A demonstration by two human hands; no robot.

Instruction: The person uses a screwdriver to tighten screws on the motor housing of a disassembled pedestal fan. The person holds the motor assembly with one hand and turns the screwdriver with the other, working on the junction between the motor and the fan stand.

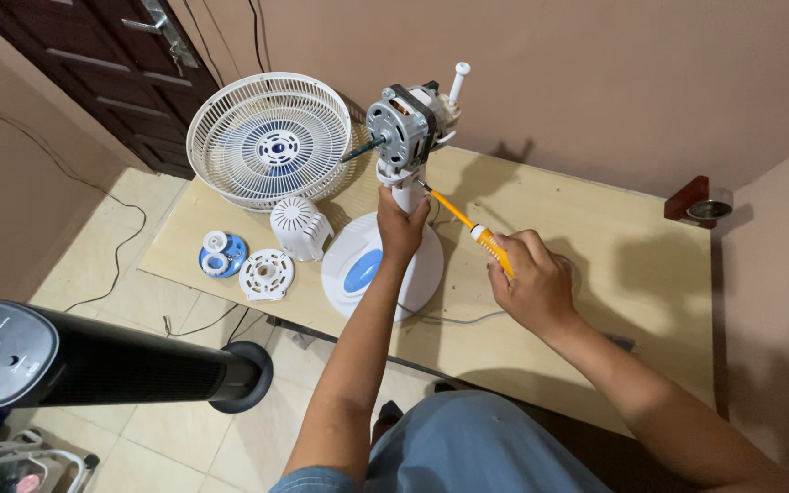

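Fan body: a white desk fan point(404, 183) stripped of its guard and blade, standing upright on its round white and blue base point(382, 267) near the middle of the wooden table point(595, 246), close to the front edge.
Motor: bare metal motor point(401, 117) at the top of the stand, its shaft pointing toward the table's far left corner; a white knob stands up behind it.
Left hand: the left hand point(400, 224) is wrapped around the fan's white neck, just below the motor.
Right hand: the right hand point(531, 283) is closed around the handle of a yellow screwdriver point(468, 224), whose tip meets the neck just under the motor.
Removed parts: white fan guard point(268, 139) lying at the far left corner; white rear motor cover point(299, 226), a round white disc point(267, 274) and a blue and white cap point(222, 254) along the left edge.
Surroundings: a black tower fan point(93, 356) lies over the tiled floor to the left of the table.
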